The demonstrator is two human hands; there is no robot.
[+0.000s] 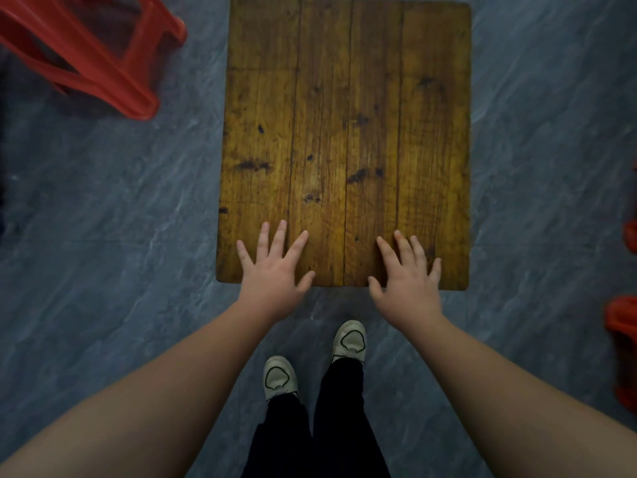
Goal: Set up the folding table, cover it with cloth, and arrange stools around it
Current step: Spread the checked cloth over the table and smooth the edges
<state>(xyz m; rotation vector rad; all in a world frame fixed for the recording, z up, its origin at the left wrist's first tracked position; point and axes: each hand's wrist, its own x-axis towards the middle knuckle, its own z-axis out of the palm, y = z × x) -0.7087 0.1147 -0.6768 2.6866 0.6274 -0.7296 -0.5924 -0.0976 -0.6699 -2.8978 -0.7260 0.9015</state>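
Note:
The folding table [348, 115] shows its bare top of brown wooden planks, seen from straight above, with its legs hidden beneath. My left hand [274, 267] lies flat with spread fingers on the near left part of the top. My right hand [406, 274] lies flat the same way on the near right part. Both hands hold nothing. A red plastic stool [86, 53] stands at the upper left, off the table's far left corner. No cloth is in view.
The floor [120, 208] is grey marbled tile. More red plastic stool parts [624, 326] show at the right edge. My feet in light shoes [350, 339] stand just before the table's near edge.

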